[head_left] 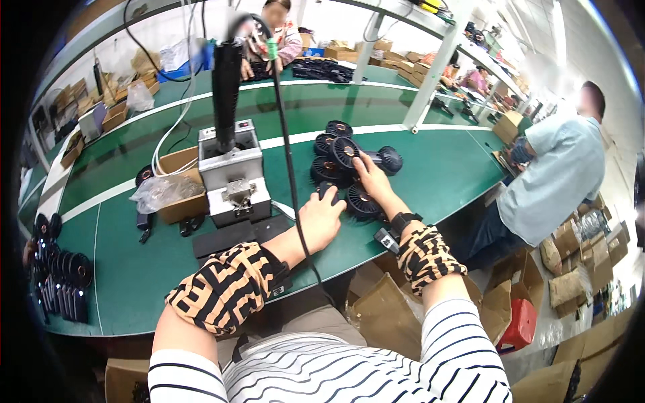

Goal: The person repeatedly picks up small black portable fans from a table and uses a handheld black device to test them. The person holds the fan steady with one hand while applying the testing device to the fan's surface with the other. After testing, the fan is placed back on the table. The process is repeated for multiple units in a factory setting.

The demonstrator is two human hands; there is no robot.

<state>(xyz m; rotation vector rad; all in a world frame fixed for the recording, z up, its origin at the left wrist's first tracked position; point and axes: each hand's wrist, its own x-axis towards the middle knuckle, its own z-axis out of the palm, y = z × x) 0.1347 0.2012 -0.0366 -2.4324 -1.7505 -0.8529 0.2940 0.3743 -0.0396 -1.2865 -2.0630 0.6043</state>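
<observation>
Black and round, a small fan (pixel 343 152) sits at the fingers of the right hand (pixel 373 178), its finely ribbed head fanning out from a copper-coloured centre and its face turned up. Those fingers are fairly straight and lie against the fan's right rim; how tightly they close on it I cannot tell. Nearer the body and to the left, the fingers of the left hand (pixel 320 218) bend closed around a dark piece (pixel 328 191); whether it joins the fan is hidden. Matching fans (pixel 324 170) crowd just left of and beyond the right fingers on the green tabletop (pixel 451 158), and a lower fan (pixel 362 205) lies between the hands. Left of the left fingers stands a grey metal bench machine (pixel 232 164).
</observation>
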